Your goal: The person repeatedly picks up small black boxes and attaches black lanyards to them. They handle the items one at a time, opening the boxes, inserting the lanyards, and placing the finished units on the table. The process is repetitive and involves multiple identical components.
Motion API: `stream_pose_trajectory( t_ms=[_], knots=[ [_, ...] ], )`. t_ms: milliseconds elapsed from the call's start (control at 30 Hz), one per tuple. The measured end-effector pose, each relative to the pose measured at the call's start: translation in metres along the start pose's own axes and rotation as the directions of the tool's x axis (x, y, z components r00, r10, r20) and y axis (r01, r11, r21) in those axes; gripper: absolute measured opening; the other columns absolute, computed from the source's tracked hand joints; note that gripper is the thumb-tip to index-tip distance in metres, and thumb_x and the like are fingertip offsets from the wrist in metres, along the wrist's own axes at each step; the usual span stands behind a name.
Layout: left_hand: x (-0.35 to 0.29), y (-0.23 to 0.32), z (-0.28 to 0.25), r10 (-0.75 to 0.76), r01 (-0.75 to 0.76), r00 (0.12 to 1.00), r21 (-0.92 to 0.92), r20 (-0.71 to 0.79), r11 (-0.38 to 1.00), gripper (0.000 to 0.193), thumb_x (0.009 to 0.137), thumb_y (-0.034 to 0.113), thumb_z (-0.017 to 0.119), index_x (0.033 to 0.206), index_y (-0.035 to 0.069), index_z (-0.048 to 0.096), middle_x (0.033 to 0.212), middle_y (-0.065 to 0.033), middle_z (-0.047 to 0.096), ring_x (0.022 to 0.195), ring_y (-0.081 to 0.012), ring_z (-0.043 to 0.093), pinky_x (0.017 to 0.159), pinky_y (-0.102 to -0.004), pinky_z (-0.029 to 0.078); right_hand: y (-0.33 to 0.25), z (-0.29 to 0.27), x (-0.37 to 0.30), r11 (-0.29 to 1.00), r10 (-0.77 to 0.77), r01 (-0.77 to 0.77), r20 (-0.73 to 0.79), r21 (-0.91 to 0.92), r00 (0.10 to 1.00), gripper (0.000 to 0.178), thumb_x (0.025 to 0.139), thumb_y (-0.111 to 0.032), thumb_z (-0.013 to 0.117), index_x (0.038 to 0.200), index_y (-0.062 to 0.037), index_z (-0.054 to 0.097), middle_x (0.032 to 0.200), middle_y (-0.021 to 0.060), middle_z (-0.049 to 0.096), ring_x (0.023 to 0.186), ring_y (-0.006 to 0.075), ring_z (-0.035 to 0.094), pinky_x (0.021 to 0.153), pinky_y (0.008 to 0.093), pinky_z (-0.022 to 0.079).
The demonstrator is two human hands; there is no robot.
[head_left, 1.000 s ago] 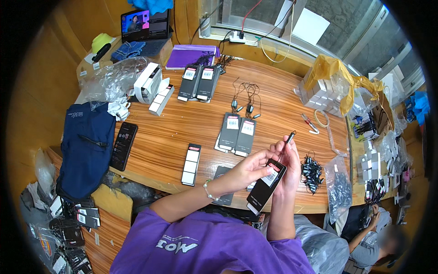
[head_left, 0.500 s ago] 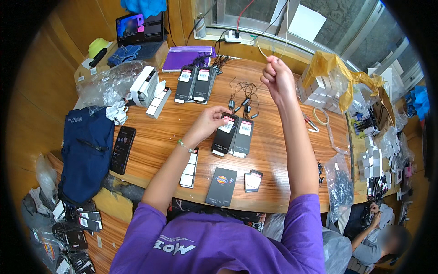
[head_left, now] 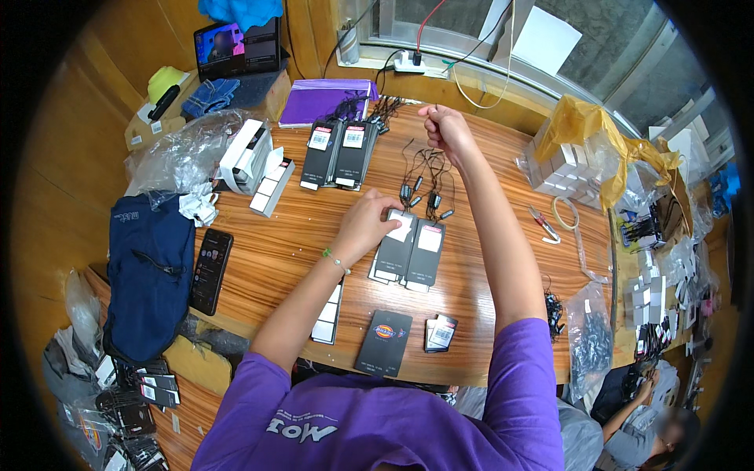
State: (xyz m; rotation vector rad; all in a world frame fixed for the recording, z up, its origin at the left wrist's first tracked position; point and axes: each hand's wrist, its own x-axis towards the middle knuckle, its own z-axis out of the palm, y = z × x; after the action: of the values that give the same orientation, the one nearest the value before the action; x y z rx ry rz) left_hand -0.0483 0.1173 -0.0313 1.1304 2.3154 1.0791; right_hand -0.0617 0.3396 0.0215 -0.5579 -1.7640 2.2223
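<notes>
Two side-by-side stacks of dark grey hang tags lie mid-table, the left stack [head_left: 394, 255] and the right stack [head_left: 426, 255]. My left hand [head_left: 365, 228] pinches the top end of the left stack, thumb over its white label. Black cords with small plastic seals [head_left: 424, 192] spread beyond the stacks. Above those cords my right hand [head_left: 449, 133] is raised, its fingers closed in a pinch; what they hold is too small to make out. Nearer me lie a single dark tag [head_left: 385, 343], some small label cards [head_left: 441, 334] and a strip of white labels [head_left: 328, 314].
More corded tag stacks [head_left: 338, 153] lie at the back, by a purple pack [head_left: 326, 102]. A phone [head_left: 211, 271] and a navy bag [head_left: 149, 275] are left. Right are snips [head_left: 543, 224], a tape roll [head_left: 565, 213] and white boxes [head_left: 561, 169]. Another person [head_left: 644, 428] sits lower right.
My right hand has come down and left, from high by the window to above the cords. My left hand stays at the left stack, where a greyer tag face now shows on top.
</notes>
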Motion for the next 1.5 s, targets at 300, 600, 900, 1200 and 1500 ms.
stream_pose_trajectory(
  t_ms=[300,600,900,1200,1500],
  knots=[
    [-0.050,0.019,-0.030,0.090,-0.096,0.979,-0.029,-0.181,0.995,0.039,0.078,0.014,0.066,0.114,0.007,0.054,0.095,-0.0048,0.050,0.083,-0.0135,0.050,0.070,-0.0256,0.042,0.062,-0.020,0.047,0.683,-0.405,0.262,-0.055,-0.682,0.913,0.018,0.082,-0.010,0.058,0.097,-0.0004,0.059,0.071,0.0048,0.056,0.065,0.0171,0.056,0.058,0.0297,0.047],
    [-0.178,-0.012,-0.107,-0.182,0.163,0.983,-0.379,-0.013,0.911,0.037,0.082,0.003,0.060,0.118,0.003,0.049,0.080,0.0035,0.049,0.061,-0.0003,0.039,0.054,-0.0138,0.032,-0.028,-0.005,-0.241,0.698,0.121,0.230,0.428,-0.678,0.896,0.017,0.082,-0.018,0.062,0.089,-0.0021,0.063,0.086,0.0079,0.063,0.085,0.0202,0.059,0.078,0.0324,0.046],
    [-0.177,-0.032,-0.072,-0.082,0.044,0.996,-0.625,-0.033,0.780,0.031,0.085,0.005,0.057,0.116,0.003,0.051,0.076,0.0043,0.048,0.066,-0.0007,0.044,0.060,-0.0159,0.038,0.010,0.000,-0.480,0.233,0.678,-0.007,0.157,-0.972,0.718,0.014,0.064,-0.005,0.054,0.076,-0.0017,0.061,0.073,0.0242,0.056,0.070,0.0395,0.056,0.061,0.0431,0.043],
    [-0.180,-0.022,-0.073,0.014,-0.009,1.000,-0.521,0.005,0.853,0.026,0.084,0.007,0.057,0.110,0.004,0.054,0.069,0.0034,0.047,0.055,-0.0014,0.042,0.051,-0.0172,0.035,0.081,0.022,-0.517,0.644,0.563,-0.095,0.387,-0.759,0.730,0.024,0.068,-0.015,0.054,0.088,-0.0029,0.059,0.087,0.0239,0.055,0.082,0.0368,0.055,0.072,0.0409,0.042],
    [-0.198,-0.021,-0.076,-0.062,0.066,0.998,-0.460,0.024,0.886,0.028,0.084,0.006,0.057,0.111,0.001,0.054,0.073,0.0037,0.050,0.061,-0.0015,0.043,0.057,-0.0172,0.038,0.117,0.019,-0.558,0.768,0.477,-0.128,0.428,-0.627,0.767,0.036,0.071,-0.024,0.054,0.101,-0.0041,0.057,0.101,0.0236,0.055,0.094,0.0340,0.054,0.082,0.0388,0.041]
  ],
)
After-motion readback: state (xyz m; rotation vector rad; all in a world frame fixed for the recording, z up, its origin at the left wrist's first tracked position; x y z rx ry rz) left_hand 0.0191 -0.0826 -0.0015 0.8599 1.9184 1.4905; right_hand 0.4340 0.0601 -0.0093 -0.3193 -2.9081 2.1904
